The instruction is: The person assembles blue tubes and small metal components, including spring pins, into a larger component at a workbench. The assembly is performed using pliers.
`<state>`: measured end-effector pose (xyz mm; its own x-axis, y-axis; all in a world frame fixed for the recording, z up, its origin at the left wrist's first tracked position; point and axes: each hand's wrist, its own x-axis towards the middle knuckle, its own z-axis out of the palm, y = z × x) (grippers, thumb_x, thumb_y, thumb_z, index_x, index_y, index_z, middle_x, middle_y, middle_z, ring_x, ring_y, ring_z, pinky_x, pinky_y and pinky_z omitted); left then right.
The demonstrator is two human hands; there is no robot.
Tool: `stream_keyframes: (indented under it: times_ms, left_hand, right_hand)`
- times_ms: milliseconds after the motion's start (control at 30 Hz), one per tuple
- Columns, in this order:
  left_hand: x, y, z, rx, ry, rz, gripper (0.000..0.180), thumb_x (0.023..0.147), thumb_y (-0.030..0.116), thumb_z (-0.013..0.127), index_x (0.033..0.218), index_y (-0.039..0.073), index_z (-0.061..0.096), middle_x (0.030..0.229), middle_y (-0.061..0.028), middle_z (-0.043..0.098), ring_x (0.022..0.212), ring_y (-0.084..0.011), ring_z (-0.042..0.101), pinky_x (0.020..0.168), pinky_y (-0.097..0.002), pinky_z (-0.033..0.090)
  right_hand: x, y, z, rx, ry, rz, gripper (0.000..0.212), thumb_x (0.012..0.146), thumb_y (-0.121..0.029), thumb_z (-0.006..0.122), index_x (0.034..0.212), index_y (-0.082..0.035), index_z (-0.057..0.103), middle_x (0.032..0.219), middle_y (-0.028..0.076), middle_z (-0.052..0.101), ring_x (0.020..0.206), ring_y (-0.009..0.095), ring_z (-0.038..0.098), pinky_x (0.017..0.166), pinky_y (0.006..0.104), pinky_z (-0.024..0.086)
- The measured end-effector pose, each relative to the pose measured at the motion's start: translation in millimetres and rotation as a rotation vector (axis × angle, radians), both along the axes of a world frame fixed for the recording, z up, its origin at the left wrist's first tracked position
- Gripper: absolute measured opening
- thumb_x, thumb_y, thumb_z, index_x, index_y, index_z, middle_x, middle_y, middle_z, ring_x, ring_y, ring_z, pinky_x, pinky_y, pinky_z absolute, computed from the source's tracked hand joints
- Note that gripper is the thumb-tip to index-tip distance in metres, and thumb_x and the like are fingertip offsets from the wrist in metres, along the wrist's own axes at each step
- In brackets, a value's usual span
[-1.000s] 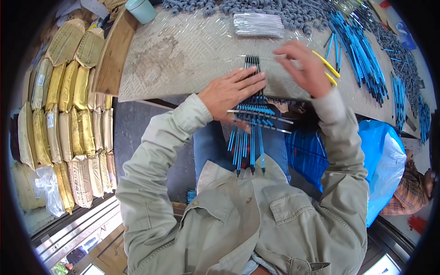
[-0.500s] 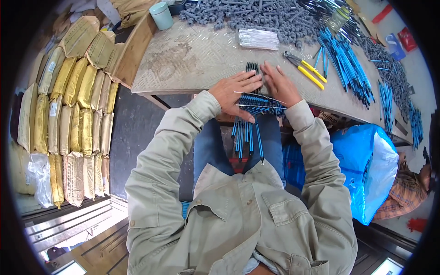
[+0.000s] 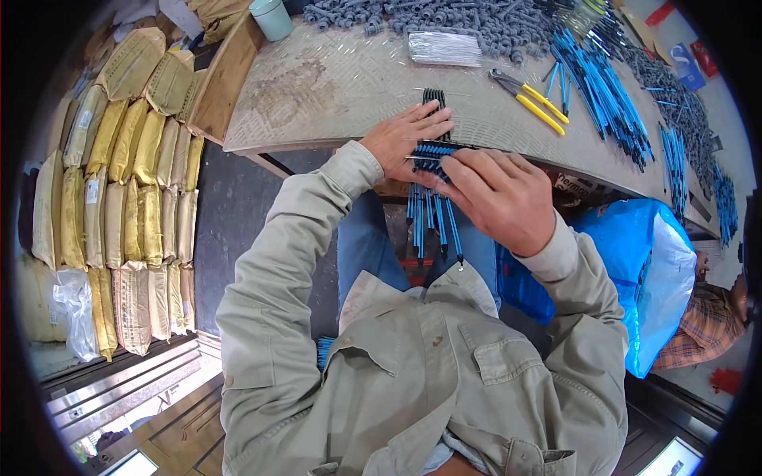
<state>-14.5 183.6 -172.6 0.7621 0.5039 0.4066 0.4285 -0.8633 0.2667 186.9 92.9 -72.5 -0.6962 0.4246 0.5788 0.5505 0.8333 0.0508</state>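
Note:
A bundle of thin blue rods with black ends rests across the table's near edge, its lower ends hanging above my lap. My left hand lies over the bundle's left side, fingers stretched out flat towards the black upper ends. Curled over the right side is my right hand, closed on the rods; its fingertips are partly hidden. Thin metal wires cross the bundle, and their left ends stick out beside my left hand.
Beyond the bundle lie a stack of silver wires and yellow-handled cutting pliers. Grey plastic fittings are heaped at the back. More blue rods lie right, above a blue bag. A wooden board edges the table's left.
My right hand has come nearer and turned from lying stretched beside the bundle to curling over its right side. My left hand stays over the rods.

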Motion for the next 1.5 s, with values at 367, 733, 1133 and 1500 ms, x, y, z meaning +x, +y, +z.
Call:
stream_keyframes:
  times_ms: [367, 733, 1133, 1500]
  left_hand:
    - [20, 23, -8, -0.010, 0.060, -0.060, 0.093, 0.065, 0.061, 0.066, 0.134, 0.007, 0.037, 0.141, -0.0133, 0.033, 0.132, -0.0330, 0.026, 0.109, -0.0430, 0.023]
    - [52, 53, -9, 0.053, 0.162, -0.081, 0.083, 0.065, 0.038, 0.067, 0.136, 0.008, 0.035, 0.143, -0.0131, 0.031, 0.133, -0.0345, 0.026, 0.108, -0.0437, 0.024]
    - [52, 48, -1, 0.013, 0.131, -0.033, 0.071, 0.073, 0.034, 0.057, 0.136, 0.009, 0.037, 0.143, -0.0121, 0.031, 0.133, -0.0337, 0.025, 0.108, -0.0425, 0.024]
    - [32, 34, -8, 0.165, 0.090, 0.032, 0.064, 0.076, 0.044, 0.058, 0.128, 0.008, 0.045, 0.135, -0.0156, 0.040, 0.129, -0.0321, 0.033, 0.106, -0.0407, 0.028]
  right_hand:
    - [20, 20, -24, -0.069, 0.034, -0.099, 0.032, 0.070, -0.017, 0.066, 0.102, -0.015, 0.061, 0.076, -0.002, 0.060, 0.061, 0.016, 0.061, 0.050, 0.0267, 0.046]
    - [52, 41, -28, -0.055, 0.119, -0.004, 0.031, 0.069, -0.014, 0.061, 0.101, -0.014, 0.059, 0.072, 0.000, 0.053, 0.055, 0.016, 0.058, 0.049, 0.0267, 0.046]
    - [35, 39, -26, 0.001, 0.142, -0.028, 0.025, 0.075, -0.017, 0.060, 0.099, -0.010, 0.058, 0.072, 0.000, 0.052, 0.058, 0.012, 0.057, 0.048, 0.0265, 0.045]
    - [8, 45, 4, 0.176, 0.136, -0.051, 0.014, 0.072, -0.019, 0.061, 0.082, -0.011, 0.055, 0.071, 0.001, 0.050, 0.055, 0.013, 0.056, 0.045, 0.0261, 0.041]
